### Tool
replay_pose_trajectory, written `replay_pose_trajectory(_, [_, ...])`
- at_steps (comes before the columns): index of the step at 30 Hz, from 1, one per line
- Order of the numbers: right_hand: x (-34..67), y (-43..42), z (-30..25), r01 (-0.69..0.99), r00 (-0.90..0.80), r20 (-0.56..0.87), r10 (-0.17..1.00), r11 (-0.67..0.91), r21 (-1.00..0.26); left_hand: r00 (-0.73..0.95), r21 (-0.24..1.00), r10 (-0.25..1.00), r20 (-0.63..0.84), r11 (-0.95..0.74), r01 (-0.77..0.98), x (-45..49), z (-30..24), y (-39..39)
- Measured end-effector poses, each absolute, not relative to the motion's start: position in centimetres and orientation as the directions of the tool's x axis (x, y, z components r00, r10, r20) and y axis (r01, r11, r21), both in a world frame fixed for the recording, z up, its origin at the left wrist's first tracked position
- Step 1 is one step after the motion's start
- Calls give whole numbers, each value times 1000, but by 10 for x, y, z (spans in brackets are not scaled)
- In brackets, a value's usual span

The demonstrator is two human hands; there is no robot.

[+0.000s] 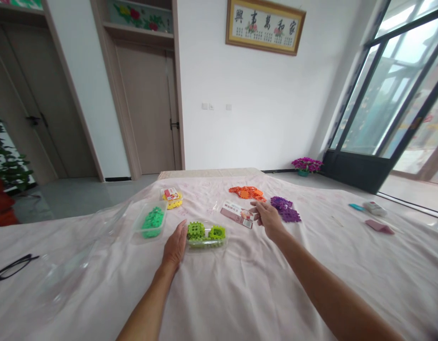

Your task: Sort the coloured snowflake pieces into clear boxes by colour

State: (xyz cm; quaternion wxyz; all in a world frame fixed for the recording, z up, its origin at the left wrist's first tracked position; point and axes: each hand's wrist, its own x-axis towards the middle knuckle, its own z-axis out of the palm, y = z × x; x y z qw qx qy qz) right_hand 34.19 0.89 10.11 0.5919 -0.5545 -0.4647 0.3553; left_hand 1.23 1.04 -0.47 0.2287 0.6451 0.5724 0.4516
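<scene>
My left hand (175, 246) lies flat on the pink cloth, fingers stretched out, touching the left end of a clear plastic tray (206, 243) that holds light green snap-together pieces (205, 231). My right hand (267, 216) reaches forward with fingers spread and holds nothing; it hovers beside a flat printed card packet (236, 214), with a purple pile of pieces (285, 209) just to its right and an orange pile (247, 192) beyond it.
A clear tray of dark green pieces (153, 221) sits left of my left hand. Yellow pieces under a small card (171, 197) lie further back. Black glasses (11, 267) rest at the far left, small items (372, 208) at the far right. A pink cloth (240, 284) covers the table.
</scene>
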Motion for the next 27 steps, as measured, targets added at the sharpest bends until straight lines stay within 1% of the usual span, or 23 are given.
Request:
replay_pose_trajectory(2, [320, 11, 86, 115, 223, 103, 969, 78, -990, -66, 811, 945, 322, -239, 534, 12, -5, 11])
replay_pose_trajectory(5, [293, 17, 60, 176, 168, 65, 984, 35, -984, -67, 807, 945, 322, -236, 541, 11, -4, 11])
replay_pose_trajectory(8, [276, 27, 41, 249, 188, 110, 976, 61, -967, -71, 815, 948, 310, -226, 533, 12, -1, 10])
replay_pose_trajectory(12, [266, 42, 33, 374, 236, 179, 955, 81, -924, -66, 829, 956, 285, -211, 518, 12, 1, 10])
replay_pose_trajectory(16, [260, 52, 38, 557, 204, 220, 954, 71, -827, -56, 837, 955, 291, -225, 499, 11, 1, 11])
replay_pose_trajectory(19, [257, 57, 42, 664, 197, 200, 960, 20, -748, -34, 833, 958, 286, -230, 503, 11, 2, 10])
replay_pose_trajectory(22, [255, 64, 44, 693, 193, 149, 970, -27, -721, -25, 825, 959, 283, -229, 517, 12, 4, 9])
replay_pose_trajectory(27, [252, 78, 43, 673, 140, 77, 987, -38, -738, -31, 815, 955, 295, -235, 530, 12, 3, 10])
